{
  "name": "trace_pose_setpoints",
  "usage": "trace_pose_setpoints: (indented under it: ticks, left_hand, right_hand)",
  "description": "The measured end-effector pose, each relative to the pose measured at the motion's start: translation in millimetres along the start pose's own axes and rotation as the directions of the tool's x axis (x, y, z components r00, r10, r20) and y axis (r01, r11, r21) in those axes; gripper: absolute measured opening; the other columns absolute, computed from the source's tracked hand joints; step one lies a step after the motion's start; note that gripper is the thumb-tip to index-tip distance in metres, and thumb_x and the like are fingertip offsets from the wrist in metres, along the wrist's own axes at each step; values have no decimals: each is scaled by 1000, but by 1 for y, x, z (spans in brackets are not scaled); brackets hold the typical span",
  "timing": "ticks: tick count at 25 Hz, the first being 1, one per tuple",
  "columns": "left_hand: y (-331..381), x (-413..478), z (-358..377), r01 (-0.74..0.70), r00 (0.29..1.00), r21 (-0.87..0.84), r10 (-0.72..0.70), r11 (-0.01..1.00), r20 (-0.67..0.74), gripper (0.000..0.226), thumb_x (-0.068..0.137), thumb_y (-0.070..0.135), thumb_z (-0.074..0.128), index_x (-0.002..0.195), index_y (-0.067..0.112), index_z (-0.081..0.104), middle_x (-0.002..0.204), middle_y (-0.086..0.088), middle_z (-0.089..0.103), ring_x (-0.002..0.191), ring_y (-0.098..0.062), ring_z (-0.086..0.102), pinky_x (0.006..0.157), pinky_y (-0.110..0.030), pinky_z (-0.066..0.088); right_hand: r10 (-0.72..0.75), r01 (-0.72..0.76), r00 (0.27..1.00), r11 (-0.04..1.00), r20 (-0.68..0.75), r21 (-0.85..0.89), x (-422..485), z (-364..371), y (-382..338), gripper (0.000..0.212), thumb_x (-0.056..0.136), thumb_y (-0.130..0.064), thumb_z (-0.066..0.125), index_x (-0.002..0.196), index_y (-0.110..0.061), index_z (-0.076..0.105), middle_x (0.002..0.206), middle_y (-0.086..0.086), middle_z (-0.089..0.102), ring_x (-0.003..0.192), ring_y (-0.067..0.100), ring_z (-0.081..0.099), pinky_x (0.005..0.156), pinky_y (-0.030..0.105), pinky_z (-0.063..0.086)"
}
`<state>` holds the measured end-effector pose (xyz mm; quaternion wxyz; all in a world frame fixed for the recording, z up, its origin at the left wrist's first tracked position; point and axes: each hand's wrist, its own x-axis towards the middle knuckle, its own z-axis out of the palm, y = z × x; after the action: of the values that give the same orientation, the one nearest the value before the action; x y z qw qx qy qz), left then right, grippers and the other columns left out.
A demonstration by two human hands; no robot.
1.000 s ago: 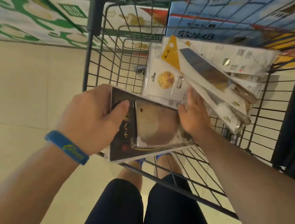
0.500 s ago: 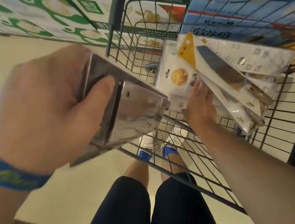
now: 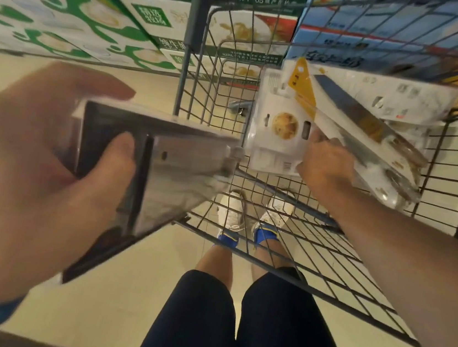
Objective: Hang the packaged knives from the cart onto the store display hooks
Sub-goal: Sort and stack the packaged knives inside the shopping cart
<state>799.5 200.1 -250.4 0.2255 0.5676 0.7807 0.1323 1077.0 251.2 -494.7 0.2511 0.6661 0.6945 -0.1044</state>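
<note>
My left hand [image 3: 29, 172] grips a black-backed packaged cleaver [image 3: 164, 171], held up close to the camera at the left, its blade end pointing toward the cart. My right hand [image 3: 324, 162] reaches into the wire cart [image 3: 300, 239] and holds a white packaged knife [image 3: 281, 133] with a round yellow picture on its card. Over that pack lies another packaged knife [image 3: 353, 116] with a yellow card and a long blade, slanting down to the right. More white packs [image 3: 404, 97] are stacked behind it. No display hooks are in view.
Stacked green-and-white cartons [image 3: 68, 15] line the left and back, blue cartons [image 3: 355, 24] the upper right. The cart's grey handle post [image 3: 197, 19] stands in the middle top. My legs and white shoes [image 3: 231, 214] show under the cart on the beige floor.
My left hand has lifted the black-backed cleaver pack out of the cart and toward the camera. My right hand moved from that pack onto the white pack in the cart.
</note>
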Motion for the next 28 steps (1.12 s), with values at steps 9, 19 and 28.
trace_pose_setpoints:
  ticks: [9,19,28]
  left_hand:
    - [22,37,-18,17,979,189,-55,982,196,24,93,34,62,117,36,61,85,-3,67,85,-34,63,73,-34,44]
    - [5,55,3,91,992,244,-110,965,64,32,96,26,58,127,18,54,110,-22,68,98,-45,62,71,-40,40]
    - [-11,37,12,-23,995,114,34,993,-92,53,92,46,64,134,18,48,94,-12,66,90,-43,63,66,-38,40]
  right_hand:
    - [187,-136,980,869,-62,476,-25,-71,14,26,95,-34,59,113,-23,75,87,1,69,85,26,62,69,33,50]
    - [208,49,964,469,-164,882,-34,-140,47,21,92,-11,47,89,-8,67,71,-6,53,74,17,53,60,27,40]
    - [218,-40,967,-384,133,923,-35,-188,39,34,66,-1,46,64,-19,74,72,-4,69,77,15,63,75,27,50]
